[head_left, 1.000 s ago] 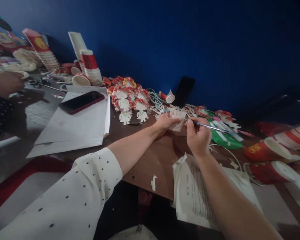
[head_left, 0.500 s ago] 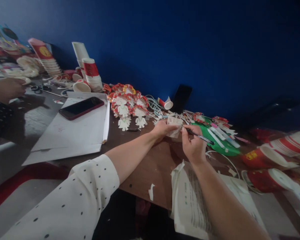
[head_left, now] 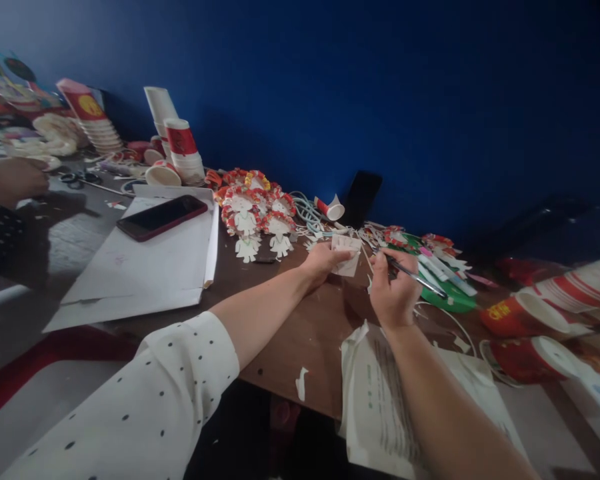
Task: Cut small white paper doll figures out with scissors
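Note:
My left hand (head_left: 322, 261) is closed on a small pale piece of paper (head_left: 347, 257), its thumb lying across the front. Faint marks show on the paper, too small to read. In my right hand (head_left: 394, 287) is a dark slim pen (head_left: 420, 277), pinched between thumb and fingers just right of the paper and apart from it. The pen's long end slants down to the right. Left of my left hand lies a pile of white paper doll cutouts (head_left: 280, 233) with red and white trim round their heads.
A phone (head_left: 163, 217) lies on a white folder (head_left: 145, 267) at left. Paper cups (head_left: 183, 147) stand behind it, and more red cups (head_left: 525, 313) lie at right. Markers (head_left: 445, 270) rest on a green sheet (head_left: 460, 303). Another person's hand (head_left: 13, 180) is at far left.
My right hand has moved a little to the right, taking the pen away from the paper. My left hand keeps its hold on the paper, nearly in place.

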Motion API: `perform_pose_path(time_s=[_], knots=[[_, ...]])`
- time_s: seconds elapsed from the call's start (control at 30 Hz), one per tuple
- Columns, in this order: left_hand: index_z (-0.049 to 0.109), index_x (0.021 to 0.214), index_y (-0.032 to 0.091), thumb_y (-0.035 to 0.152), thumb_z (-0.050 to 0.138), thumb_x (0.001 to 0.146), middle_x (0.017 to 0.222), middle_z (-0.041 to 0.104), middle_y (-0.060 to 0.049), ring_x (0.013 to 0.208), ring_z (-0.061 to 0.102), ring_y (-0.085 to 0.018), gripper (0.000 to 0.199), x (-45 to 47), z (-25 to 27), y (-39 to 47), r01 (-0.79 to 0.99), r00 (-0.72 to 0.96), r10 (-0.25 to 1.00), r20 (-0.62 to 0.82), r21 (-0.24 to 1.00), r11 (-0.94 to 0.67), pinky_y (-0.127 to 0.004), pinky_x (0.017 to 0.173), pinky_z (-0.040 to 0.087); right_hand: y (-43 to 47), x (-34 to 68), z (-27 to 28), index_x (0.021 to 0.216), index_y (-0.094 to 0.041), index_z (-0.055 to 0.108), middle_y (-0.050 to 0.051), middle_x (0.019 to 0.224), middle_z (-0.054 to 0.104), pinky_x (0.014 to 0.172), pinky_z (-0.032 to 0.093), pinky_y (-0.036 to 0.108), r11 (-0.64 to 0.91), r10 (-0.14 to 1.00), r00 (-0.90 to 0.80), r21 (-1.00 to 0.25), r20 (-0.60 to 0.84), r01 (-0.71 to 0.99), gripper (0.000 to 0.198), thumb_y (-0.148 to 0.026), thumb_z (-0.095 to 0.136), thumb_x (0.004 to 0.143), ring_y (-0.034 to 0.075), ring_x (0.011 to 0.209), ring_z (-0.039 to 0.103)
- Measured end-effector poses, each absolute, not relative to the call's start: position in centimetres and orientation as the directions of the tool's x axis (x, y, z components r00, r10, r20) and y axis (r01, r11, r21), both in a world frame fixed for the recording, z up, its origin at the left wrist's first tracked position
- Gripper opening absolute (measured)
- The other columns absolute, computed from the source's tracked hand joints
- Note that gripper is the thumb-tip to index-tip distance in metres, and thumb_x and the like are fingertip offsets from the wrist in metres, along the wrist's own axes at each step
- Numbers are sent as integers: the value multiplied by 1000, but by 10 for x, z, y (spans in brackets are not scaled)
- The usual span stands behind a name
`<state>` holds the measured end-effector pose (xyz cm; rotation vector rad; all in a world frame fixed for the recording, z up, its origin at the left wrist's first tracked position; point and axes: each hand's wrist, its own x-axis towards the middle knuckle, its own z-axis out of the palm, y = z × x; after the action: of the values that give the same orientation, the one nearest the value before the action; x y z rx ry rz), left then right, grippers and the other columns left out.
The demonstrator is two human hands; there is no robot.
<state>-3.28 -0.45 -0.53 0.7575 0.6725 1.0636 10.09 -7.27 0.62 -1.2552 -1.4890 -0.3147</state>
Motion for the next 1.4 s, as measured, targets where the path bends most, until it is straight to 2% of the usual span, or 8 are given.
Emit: perform_pose_path(time_s=[0.17,0.4,0.6,1.03,1.4], knots=[[72,85,10,17,86,59,79,74,-7,67,67,-17,30,-33,-7,-3,-511,351,929,-120,806,298,-34,78,55,-73,97,4,103,-19,64,9,87,72,75,59,38,407,580,175,-470,795,783,20,-36,55,99,22,78,71],[72,85,9,16,85,60,79,73,-7,68,68,-17,29,-32,-10,-1,-502,359,926,-117,812,297,-34,78,55,-74,97,6,100,-19,65,8,82,72,73,58,35,407,574,137,-426,808,808,20,-36,55,98,21,74,70],[73,86,10,17,86,60,80,74,-7,70,68,-17,30,-33,-9,-1,-487,351,930,-113,826,284,-35,81,55,-73,97,3,101,-19,65,9,88,72,75,58,37,394,595,132,-431,793,812,23,-38,54,98,22,78,71],[73,85,10,14,83,62,81,75,-7,71,68,-17,26,-33,-9,-3,-501,374,924,-84,820,278,-35,82,55,-72,98,2,99,-19,66,10,88,73,72,58,35,383,593,114,-403,797,831,23,-38,55,97,22,76,71],[72,82,10,8,84,63,77,74,-6,67,66,-15,23,-34,0,-8,-486,360,922,-142,815,315,-36,84,56,-71,98,2,96,-19,67,10,85,73,71,57,34,377,587,94,-374,804,847,21,-37,55,96,22,75,71]])
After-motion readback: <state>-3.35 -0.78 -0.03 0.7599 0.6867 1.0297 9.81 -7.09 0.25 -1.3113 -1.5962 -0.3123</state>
